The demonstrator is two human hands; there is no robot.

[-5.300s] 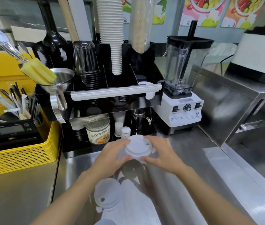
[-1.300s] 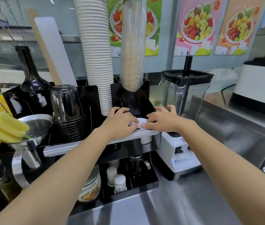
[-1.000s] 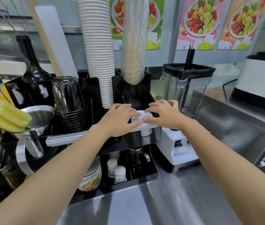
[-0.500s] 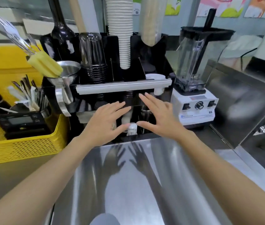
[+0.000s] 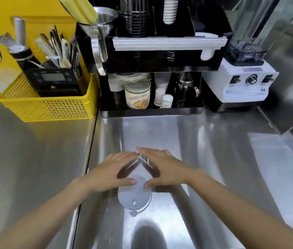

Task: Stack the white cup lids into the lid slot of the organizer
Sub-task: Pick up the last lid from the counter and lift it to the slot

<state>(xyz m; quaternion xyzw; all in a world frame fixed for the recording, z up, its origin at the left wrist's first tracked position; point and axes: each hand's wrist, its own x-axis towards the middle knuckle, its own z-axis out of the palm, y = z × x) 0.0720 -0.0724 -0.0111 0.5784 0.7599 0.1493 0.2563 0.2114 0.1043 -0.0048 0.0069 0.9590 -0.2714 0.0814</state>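
Left hand (image 5: 113, 171), right hand (image 5: 162, 168) — spread flat.

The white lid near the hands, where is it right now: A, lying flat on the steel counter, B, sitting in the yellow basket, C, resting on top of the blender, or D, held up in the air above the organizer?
A: the white lid lies flat on the steel counter, with the left hand and right hand spread open just over its far edge.
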